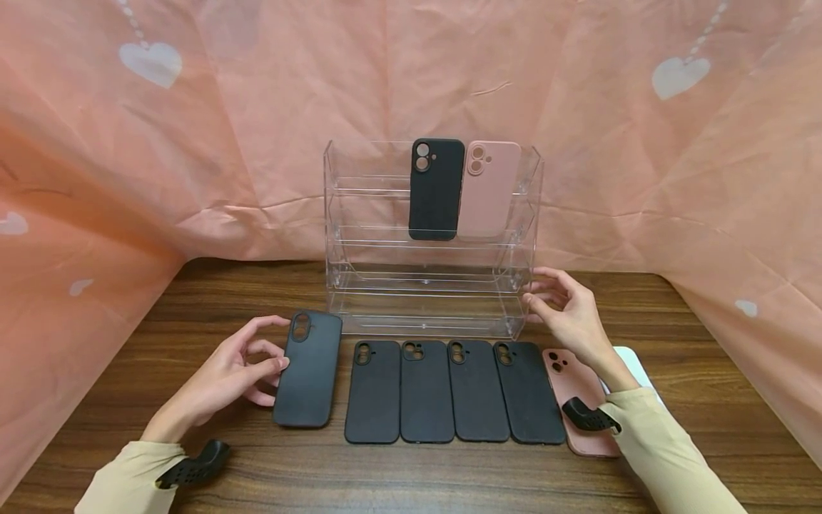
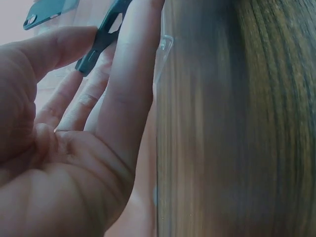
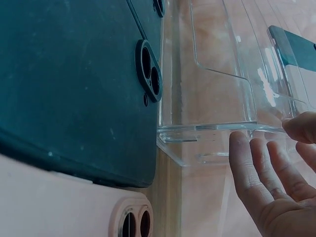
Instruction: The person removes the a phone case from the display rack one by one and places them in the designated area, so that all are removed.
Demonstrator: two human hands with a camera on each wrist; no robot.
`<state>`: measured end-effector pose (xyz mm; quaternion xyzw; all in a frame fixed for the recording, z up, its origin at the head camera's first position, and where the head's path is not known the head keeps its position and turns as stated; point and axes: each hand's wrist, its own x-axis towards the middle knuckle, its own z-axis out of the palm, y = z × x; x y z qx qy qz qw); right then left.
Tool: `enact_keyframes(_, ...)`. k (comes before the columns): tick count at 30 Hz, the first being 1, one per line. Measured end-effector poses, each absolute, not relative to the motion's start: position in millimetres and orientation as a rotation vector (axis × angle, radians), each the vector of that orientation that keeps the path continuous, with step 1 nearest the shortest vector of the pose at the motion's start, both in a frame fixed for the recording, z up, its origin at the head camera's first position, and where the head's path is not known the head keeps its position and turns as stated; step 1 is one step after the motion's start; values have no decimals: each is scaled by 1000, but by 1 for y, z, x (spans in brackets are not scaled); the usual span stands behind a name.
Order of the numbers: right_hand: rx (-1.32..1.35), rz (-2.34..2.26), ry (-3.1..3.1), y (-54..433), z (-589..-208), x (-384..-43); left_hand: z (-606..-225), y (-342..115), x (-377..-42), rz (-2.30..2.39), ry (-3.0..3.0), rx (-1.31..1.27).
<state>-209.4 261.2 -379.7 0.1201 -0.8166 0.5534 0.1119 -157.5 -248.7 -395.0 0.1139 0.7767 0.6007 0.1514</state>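
My left hand (image 1: 234, 371) pinches a black phone case (image 1: 308, 371) by its left long edge, thumb in front and fingers behind. The case is tilted left of the rack; in the left wrist view its black edge (image 2: 101, 42) shows between thumb and fingers. A clear tiered display rack (image 1: 424, 307) stands at the back. My right hand (image 1: 568, 310) is at the rack's right side, its fingertips touching the clear side panel (image 3: 222, 127). Upright in the rack's upper tier are a black case (image 1: 437, 193) and a pink case (image 1: 491, 189), side by side.
Several black phone cases (image 1: 427, 392) lie in a row before the rack on the wooden table (image 1: 289, 471). A pink case (image 1: 578, 385) and a white item (image 1: 632, 364) lie right of them, partly under my right forearm. Pink cloth (image 1: 270, 107) hangs behind and beside.
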Motion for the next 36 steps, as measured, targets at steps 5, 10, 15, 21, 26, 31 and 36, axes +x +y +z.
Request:
enact_keyframes(5, 356, 1616, -2399, 262, -380, -210, -397, -252, -156, 1708, 2171, 312)
enact_keyframes(10, 362, 1613, -2392, 262, -380, -210, -401, -253, -156, 1682, 2134, 294)
enact_keyframes(15, 367, 1620, -2388, 262, -379, -211, -405, -251, -157, 1627, 2159, 280)
enact_keyframes(21, 363, 1629, -2395, 262, -380, -211, -408, -246, -158, 1572, 2160, 271)
enact_keyframes(26, 364, 1626, -2389, 262, -380, -211, -410, -241, -159, 1580, 2150, 262)
enact_keyframes(31, 370, 1625, -2385, 263, -381, -211, -410, -236, -160, 1568, 2168, 255)
enact_keyframes(36, 371, 1610, -2390, 263, -380, -212, -407, -233, -160, 1536, 2193, 242)
